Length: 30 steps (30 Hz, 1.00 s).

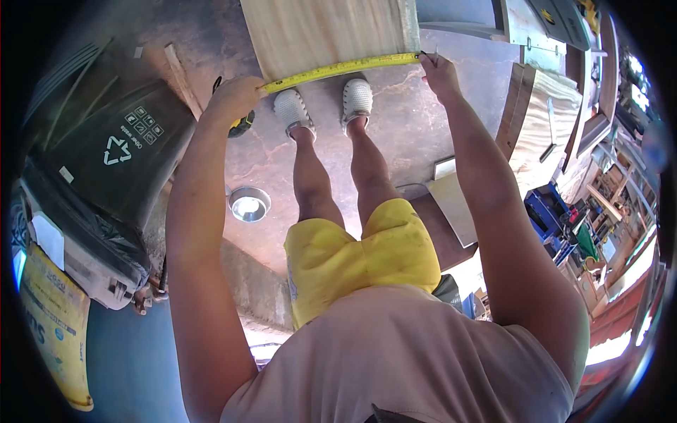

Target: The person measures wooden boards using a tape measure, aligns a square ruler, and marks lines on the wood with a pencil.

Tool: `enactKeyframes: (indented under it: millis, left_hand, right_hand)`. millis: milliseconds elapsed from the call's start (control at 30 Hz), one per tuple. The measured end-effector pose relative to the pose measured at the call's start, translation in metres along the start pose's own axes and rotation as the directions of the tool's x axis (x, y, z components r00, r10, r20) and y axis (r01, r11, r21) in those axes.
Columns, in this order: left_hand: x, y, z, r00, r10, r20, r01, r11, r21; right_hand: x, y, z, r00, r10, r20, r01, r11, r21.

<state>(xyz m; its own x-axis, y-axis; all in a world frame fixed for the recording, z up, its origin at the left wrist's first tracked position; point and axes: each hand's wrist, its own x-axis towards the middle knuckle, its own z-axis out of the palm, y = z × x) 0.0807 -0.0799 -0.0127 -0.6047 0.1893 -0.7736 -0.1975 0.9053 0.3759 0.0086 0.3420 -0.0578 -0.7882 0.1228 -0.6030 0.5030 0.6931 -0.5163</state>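
A yellow tape measure (pixel 340 68) is pulled out across the near edge of a wooden board (pixel 330 32) on the floor. My left hand (pixel 236 99) is closed around the left part of the tape, with its black and yellow case showing just below the fingers. At the other side, my right hand (pixel 441 75) pinches the tape's end by the board's right corner. The blade bows slightly between the two hands. Just below it are my feet in white clogs (pixel 292 111).
A black waste bin (pixel 106 151) stands at left, with a wooden strip (pixel 182 81) beside it. A round metal bowl (pixel 249 204) sits on the floor. Stacked boards (pixel 539 123) are at right, near a blue crate (pixel 546 211) and cluttered tools.
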Motion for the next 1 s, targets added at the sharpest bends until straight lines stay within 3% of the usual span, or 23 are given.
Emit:
enactKeyframes:
  millis: [433, 567, 800, 900, 967, 1000]
  left_hand:
    - [0.002, -0.004, -0.001, 1.000, -0.012, 0.021, 0.012, 1.000, -0.001]
    - [0.003, -0.006, 0.001, 0.999, -0.036, 0.011, 0.036, 0.999, -0.007]
    - [-0.002, -0.001, -0.005, 1.000, -0.006, 0.010, 0.006, 1.000, -0.003]
    - [-0.005, 0.000, -0.007, 1.000, -0.006, 0.022, 0.006, 1.000, 0.007]
    - [-0.006, 0.001, -0.007, 0.999, -0.023, 0.025, 0.023, 1.000, -0.006]
    - [-0.006, 0.000, -0.006, 0.999, -0.022, 0.026, 0.022, 1.000, -0.008]
  right_hand:
    - [-0.008, -0.004, 0.004, 0.998, -0.027, -0.062, 0.028, 0.999, 0.025]
    - [-0.003, -0.002, 0.001, 0.999, 0.050, 0.007, -0.050, 0.999, -0.017]
    - [-0.001, 0.000, -0.005, 0.999, -0.006, 0.038, 0.008, 0.998, -0.060]
    - [-0.010, -0.007, -0.005, 0.999, -0.049, 0.010, 0.049, 0.998, -0.026]
    - [-0.024, -0.012, -0.008, 0.983, -0.047, -0.178, 0.058, 0.997, 0.057]
    - [-0.029, -0.011, -0.008, 0.983, -0.046, -0.178, 0.057, 0.997, 0.054]
